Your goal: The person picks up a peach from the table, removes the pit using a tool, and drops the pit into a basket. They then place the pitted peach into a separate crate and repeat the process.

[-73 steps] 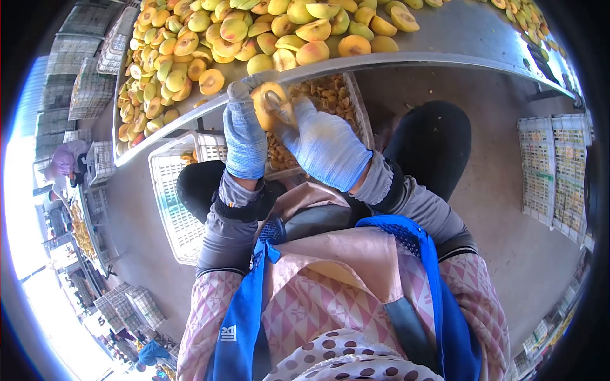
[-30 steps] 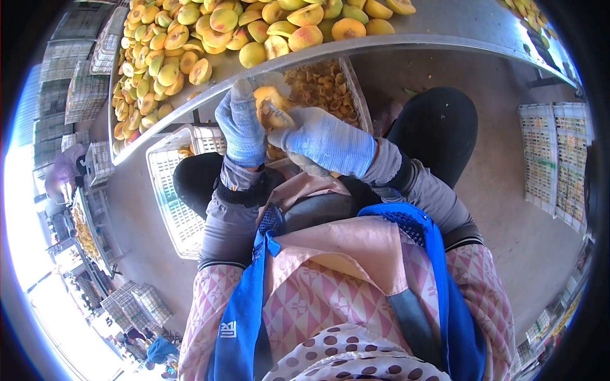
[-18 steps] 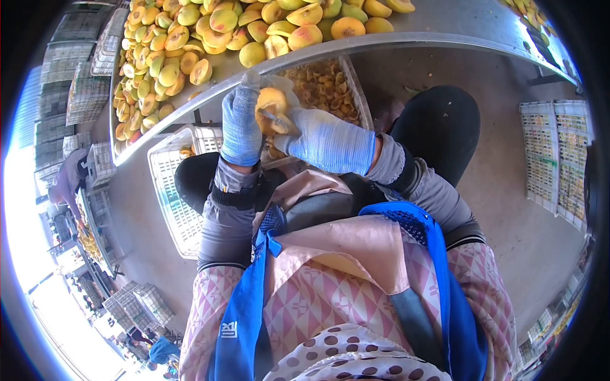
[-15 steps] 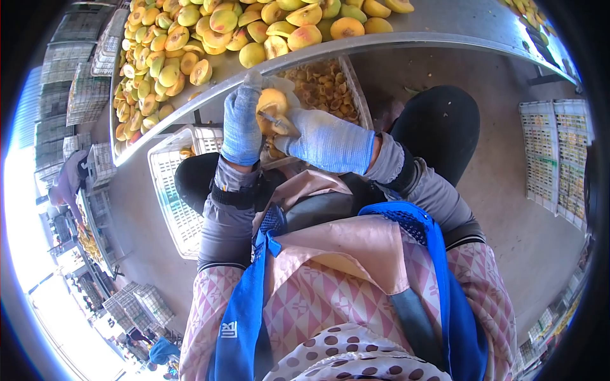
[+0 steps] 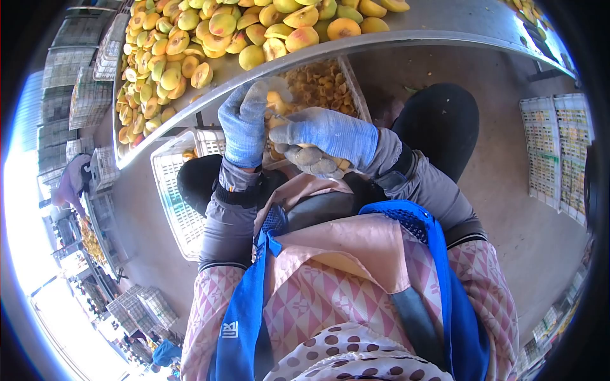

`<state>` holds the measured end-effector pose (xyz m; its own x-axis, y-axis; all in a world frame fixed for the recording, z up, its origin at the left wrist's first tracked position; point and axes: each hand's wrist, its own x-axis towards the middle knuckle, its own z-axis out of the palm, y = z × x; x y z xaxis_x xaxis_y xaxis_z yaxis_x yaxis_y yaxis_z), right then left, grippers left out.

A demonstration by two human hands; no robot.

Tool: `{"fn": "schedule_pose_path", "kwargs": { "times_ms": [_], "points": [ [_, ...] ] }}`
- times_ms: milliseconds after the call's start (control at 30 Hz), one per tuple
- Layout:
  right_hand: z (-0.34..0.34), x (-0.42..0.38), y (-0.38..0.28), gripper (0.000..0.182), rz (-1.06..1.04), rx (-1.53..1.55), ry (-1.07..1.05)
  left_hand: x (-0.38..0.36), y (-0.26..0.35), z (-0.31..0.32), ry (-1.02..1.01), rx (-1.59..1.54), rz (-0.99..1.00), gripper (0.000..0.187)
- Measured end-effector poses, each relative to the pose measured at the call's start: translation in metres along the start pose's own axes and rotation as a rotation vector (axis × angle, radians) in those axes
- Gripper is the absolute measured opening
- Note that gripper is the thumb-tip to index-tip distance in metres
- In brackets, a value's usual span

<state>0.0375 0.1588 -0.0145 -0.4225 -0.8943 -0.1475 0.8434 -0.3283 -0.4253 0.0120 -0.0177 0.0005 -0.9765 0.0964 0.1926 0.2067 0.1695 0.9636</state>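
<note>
My left hand (image 5: pixel 243 124), in a blue knitted glove with greyish fingertips, is closed around a yellow peach half (image 5: pixel 276 101). Much of the fruit is hidden by the fingers. My right hand (image 5: pixel 327 140), gloved alike, is wrapped around a small pitting tool; its thin metal end (image 5: pixel 279 117) points at the fruit, and a bit of pale handle (image 5: pixel 345 164) shows below the fingers. Both hands are close together just in front of the metal table edge. Under them sits a crate (image 5: pixel 356 89) holding many brown-orange pits or scraps (image 5: pixel 321 82).
Many halved peaches (image 5: pixel 190 38) are heaped on the metal table (image 5: pixel 438 37). A white plastic basket (image 5: pixel 181 209) stands by my left knee. Stacked crates (image 5: pixel 556 152) are at the right, more (image 5: pixel 60 95) at the far left, where another person (image 5: pixel 71 181) bends over fruit.
My right hand has turned, so its curled fingers and the handle now show lower down. The peach half is more covered by the hands than before.
</note>
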Motion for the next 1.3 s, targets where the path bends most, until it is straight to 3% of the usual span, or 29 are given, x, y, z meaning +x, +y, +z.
{"fn": "schedule_pose_path", "kwargs": {
  "times_ms": [67, 133, 267, 333, 400, 600, 667, 800, 867, 967, 1133, 1200, 1300],
  "points": [
    [-0.008, 0.021, 0.016, 0.024, -0.553, -0.624, 0.166, 0.000, -0.009, -0.003, 0.029, 0.119, 0.087, 0.026],
    [-0.006, 0.027, 0.019, 0.026, -0.766, -0.912, 0.282, 0.000, -0.005, 0.000, 0.058, 0.165, 0.096, 0.025],
    [0.005, 0.015, 0.010, 0.030, -0.506, -0.801, 0.417, 0.002, -0.017, 0.001, 0.054, 0.134, 0.155, 0.024],
    [0.008, 0.004, 0.005, 0.032, -0.348, -0.562, 0.377, 0.002, -0.022, 0.004, 0.062, 0.033, 0.140, 0.025],
    [0.009, -0.008, 0.003, 0.033, -0.158, -0.137, 0.225, 0.002, -0.025, 0.004, 0.050, -0.115, 0.055, 0.027],
    [0.004, -0.010, 0.009, 0.043, -0.010, 0.209, 0.066, -0.005, -0.023, 0.011, 0.011, -0.457, -0.201, 0.047],
    [0.001, -0.010, 0.012, 0.044, -0.030, 0.151, 0.079, -0.009, -0.007, 0.018, 0.021, -0.494, -0.254, 0.054],
    [0.009, -0.013, 0.010, 0.042, -0.076, 0.068, 0.095, -0.007, -0.019, -0.002, 0.013, -0.299, -0.121, 0.059],
    [0.020, -0.014, 0.004, 0.040, -0.124, -0.113, 0.299, -0.009, -0.010, -0.001, 0.093, -0.370, -0.192, 0.059],
    [0.008, -0.005, 0.011, 0.037, -0.306, -0.375, 0.424, -0.009, -0.025, -0.026, -0.142, -0.455, -0.235, 0.037],
    [0.008, 0.010, 0.012, 0.039, -0.465, -0.860, 0.443, -0.013, -0.006, -0.036, 0.078, 0.346, 0.197, 0.046],
    [0.004, 0.013, 0.014, 0.039, -0.413, -1.160, 0.619, -0.012, 0.015, -0.058, 0.081, 0.211, 0.074, 0.046],
    [0.002, 0.002, 0.012, 0.035, -0.457, -1.416, 0.697, -0.022, 0.007, -0.150, 0.113, 0.654, 0.048, 0.031]
  ]
}}
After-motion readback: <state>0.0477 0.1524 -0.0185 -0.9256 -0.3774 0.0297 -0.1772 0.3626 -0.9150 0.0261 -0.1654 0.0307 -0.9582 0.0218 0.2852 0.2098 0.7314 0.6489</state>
